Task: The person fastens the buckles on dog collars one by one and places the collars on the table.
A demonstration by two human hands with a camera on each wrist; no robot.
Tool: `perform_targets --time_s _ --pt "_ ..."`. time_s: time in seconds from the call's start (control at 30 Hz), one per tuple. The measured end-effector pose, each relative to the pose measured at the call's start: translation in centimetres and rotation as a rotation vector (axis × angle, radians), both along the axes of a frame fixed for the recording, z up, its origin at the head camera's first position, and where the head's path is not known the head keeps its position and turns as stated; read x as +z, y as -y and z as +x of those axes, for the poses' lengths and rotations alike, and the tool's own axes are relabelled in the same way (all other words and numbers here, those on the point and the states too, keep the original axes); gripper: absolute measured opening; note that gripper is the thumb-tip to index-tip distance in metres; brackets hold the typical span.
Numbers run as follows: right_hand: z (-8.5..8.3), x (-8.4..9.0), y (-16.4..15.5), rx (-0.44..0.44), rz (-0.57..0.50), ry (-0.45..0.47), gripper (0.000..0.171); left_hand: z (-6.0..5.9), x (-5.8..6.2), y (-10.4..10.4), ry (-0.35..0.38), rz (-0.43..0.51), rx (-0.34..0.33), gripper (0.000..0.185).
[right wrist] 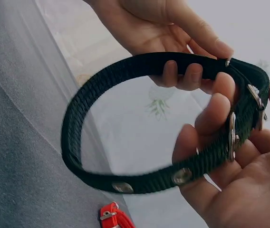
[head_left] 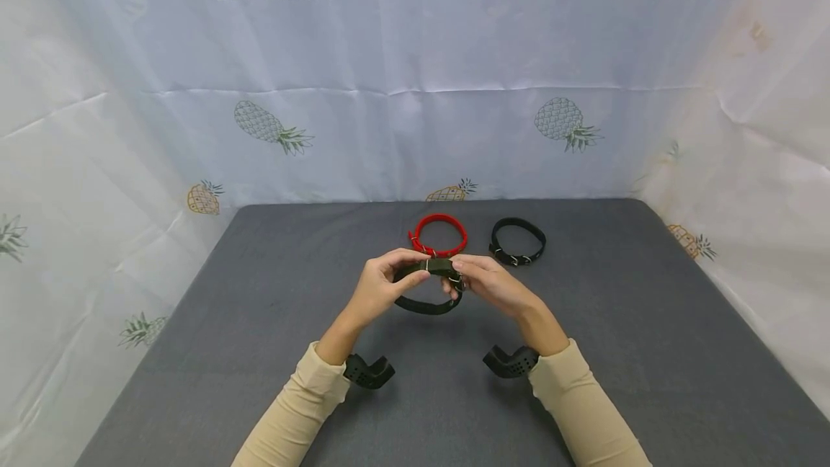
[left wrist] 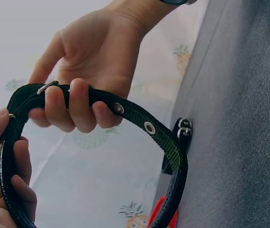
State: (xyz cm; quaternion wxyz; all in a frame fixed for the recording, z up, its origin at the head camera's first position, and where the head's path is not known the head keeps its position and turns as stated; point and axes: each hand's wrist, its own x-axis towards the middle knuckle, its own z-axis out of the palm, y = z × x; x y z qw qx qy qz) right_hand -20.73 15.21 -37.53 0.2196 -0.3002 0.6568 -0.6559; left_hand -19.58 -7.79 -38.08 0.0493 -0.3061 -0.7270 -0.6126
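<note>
Both hands are up off the grey table [head_left: 259,352], holding 1 dark green collar [head_left: 428,305] between them, just in front of the red collar [head_left: 439,234]. The left hand [head_left: 379,287] has its fingers [left wrist: 80,111] curled round the strap from below and its thumb laid along the top, a firm grip close to a metal loop [left wrist: 46,87]. The right hand [head_left: 489,283] meets it from the other side, fingers curled behind the strap and thumb tip on its edge, right at the buckle [right wrist: 256,102]. The collar is fastened into a ring and hangs down from the 2 hands, with metal eyelets [right wrist: 181,175] showing along its lower curve. The red collar lies flat on the table, touching nothing. To the right of the red collar, well apart from it, lies a black collar [head_left: 516,241], also buckled into a ring. Behind the red collar rises a white pineapple-printed cloth [head_left: 415,92], which wraps round the sides too.
</note>
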Motion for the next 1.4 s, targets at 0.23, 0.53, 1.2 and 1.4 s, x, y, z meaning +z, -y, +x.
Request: perform_targets --time_s 0.23,0.53,1.2,1.4 --pt "0.1 -0.3 0.7 -0.068 -0.004 -0.102 0.017 0.3 0.1 0.1 -0.025 -0.022 -0.042 0.026" --pt "0.1 -0.4 0.9 -0.148 0.026 -0.056 0.020 0.1 0.2 0.0 -0.050 -0.050 -0.003 0.024" --pt "-0.5 -0.7 0.1 -0.058 -0.111 0.019 0.018 -0.5 0.9 1.1 0.029 0.088 0.105 0.027" --pt "-0.6 -0.8 -0.4 -0.070 -0.128 -0.012 0.019 -0.6 0.8 1.2 0.039 0.068 0.099 0.026"
